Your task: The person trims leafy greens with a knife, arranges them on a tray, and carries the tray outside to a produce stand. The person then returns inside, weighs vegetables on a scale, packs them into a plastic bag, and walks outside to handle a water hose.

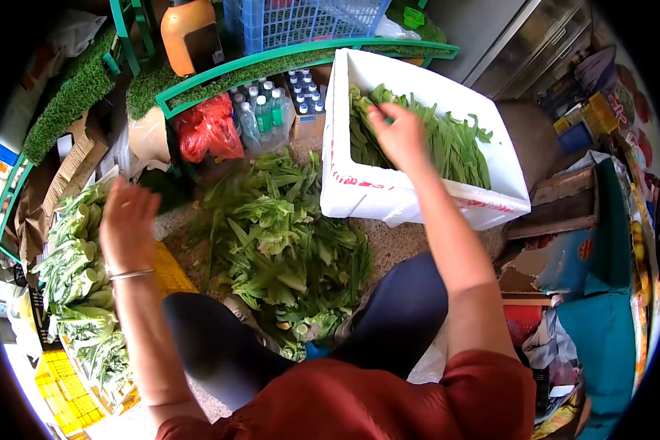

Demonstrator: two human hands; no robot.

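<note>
My right hand (401, 137) reaches into a white foam box (429, 194) at the upper right. Its fingers are closed on a pale-stemmed leafy green (360, 106) at the box's left end. Long leafy greens (447, 139) lie side by side inside that box. My left hand (128, 224), a bangle at its wrist, is raised with its fingers stretched out and nothing visible in them. It is slightly blurred and hovers beside stacked leafy greens (81, 249) with cut stem ends. Between my feet is a heap of loose leaves (279, 242).
Yellow crates (62, 389) stand at the lower left. Beyond the heap are a red plastic bag (207, 128), bottles (264, 114) and a green shelf rail (293, 53). A blue basket (301, 26) and an orange jug (189, 37) sit above. Cardboard and a teal box (594, 345) line the right.
</note>
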